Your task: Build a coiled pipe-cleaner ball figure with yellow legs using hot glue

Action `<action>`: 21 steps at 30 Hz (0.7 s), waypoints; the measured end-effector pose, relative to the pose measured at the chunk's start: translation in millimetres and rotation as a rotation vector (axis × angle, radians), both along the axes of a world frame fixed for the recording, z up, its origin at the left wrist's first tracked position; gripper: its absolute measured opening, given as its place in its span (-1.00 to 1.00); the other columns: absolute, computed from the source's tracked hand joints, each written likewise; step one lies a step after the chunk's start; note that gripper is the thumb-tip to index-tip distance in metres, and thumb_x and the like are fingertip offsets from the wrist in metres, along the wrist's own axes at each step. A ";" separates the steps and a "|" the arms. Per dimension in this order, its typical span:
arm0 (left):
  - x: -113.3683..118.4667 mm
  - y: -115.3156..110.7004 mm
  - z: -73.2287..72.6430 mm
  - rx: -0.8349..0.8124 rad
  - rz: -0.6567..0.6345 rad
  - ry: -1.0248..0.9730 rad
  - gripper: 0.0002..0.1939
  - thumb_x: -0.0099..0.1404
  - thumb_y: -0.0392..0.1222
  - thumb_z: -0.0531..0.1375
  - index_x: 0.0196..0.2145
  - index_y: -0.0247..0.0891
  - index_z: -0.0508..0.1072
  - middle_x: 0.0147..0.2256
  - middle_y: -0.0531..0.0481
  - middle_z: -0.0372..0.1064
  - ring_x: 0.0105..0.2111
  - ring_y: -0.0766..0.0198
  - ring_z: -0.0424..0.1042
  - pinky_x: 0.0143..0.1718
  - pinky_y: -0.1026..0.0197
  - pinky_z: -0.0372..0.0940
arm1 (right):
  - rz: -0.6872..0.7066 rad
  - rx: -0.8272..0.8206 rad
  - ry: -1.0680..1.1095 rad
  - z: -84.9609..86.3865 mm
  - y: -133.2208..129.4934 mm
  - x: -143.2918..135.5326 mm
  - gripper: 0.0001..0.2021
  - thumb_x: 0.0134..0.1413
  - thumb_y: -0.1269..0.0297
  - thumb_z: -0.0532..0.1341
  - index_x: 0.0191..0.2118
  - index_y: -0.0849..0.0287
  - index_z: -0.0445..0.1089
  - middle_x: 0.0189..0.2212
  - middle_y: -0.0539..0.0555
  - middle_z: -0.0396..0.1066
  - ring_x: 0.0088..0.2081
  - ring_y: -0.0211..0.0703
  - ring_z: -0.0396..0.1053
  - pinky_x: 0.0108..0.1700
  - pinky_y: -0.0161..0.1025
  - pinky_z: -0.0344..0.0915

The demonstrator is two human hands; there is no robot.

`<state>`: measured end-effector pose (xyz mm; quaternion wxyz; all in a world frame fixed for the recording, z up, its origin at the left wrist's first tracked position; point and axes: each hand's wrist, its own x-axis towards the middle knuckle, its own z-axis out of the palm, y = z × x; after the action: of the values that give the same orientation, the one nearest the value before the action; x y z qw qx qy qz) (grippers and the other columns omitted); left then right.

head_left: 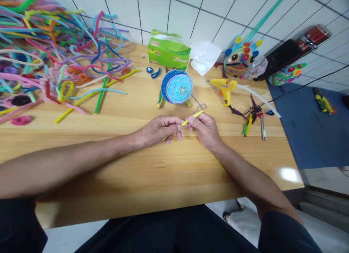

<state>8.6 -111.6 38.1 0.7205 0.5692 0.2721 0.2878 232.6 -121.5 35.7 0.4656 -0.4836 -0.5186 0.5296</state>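
Observation:
Between finger and thumb, my left hand [160, 130] pinches a yellow pipe cleaner [195, 114]; a bit of yellow also shows below that hand. My right hand [205, 129] holds the same pipe cleaner near its other end, which points up and right. Just beyond my hands sits a round coil [179, 87] in blue, purple and light blue, with green and yellow handles partly hidden beneath it. Scissors [201, 106] lie between the coil and my right hand.
Many coloured pipe cleaners [103, 60] cover the back left of the wooden table [163, 180]. Behind the coil stands a green tissue pack [169, 51]. To the right are a yellow glue gun [224, 88], a cutter knife [263, 127], a decorated figure [237, 60] and a dark bottle [283, 56].

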 end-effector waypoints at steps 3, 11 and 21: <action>0.0 0.4 -1.8 0.001 -0.002 -0.006 -0.72 0.49 -0.03 0.37 -0.03 -0.30 0.64 -0.31 -0.03 0.67 -0.59 0.43 0.34 -0.53 0.35 0.25 | 0.008 -0.042 0.012 -0.1 1.4 0.5 -0.60 0.05 -0.16 0.56 -0.41 0.08 0.59 -0.51 -0.06 0.53 -0.46 -0.27 0.33 -0.34 -0.23 0.28; 0.0 0.3 2.0 -0.059 0.015 0.001 -0.72 0.45 -0.07 0.38 -0.02 -0.32 0.62 -0.37 0.00 0.65 -0.60 0.43 0.32 -0.55 0.37 0.23 | -0.039 -0.006 0.048 8.8 6.5 5.5 -0.49 0.04 -0.31 0.55 -0.39 0.08 0.57 -0.52 -0.08 0.47 -0.50 -0.30 0.32 -0.40 -0.26 0.24; -1.3 1.4 2.5 -0.032 -0.044 0.020 -0.70 0.46 -0.10 0.36 0.05 -0.31 0.63 -0.36 0.00 0.65 -0.59 0.43 0.32 -0.52 0.36 0.26 | -0.080 0.054 -0.116 2.9 7.9 5.3 -0.33 0.07 -0.50 0.46 -0.51 0.06 0.40 -0.62 -0.12 0.34 -0.54 -0.31 0.24 -0.40 -0.25 0.23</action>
<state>7.3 -110.2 40.6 0.7331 0.5661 0.2712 0.2618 237.9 -113.7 38.5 0.4686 -0.5210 -0.5390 0.4675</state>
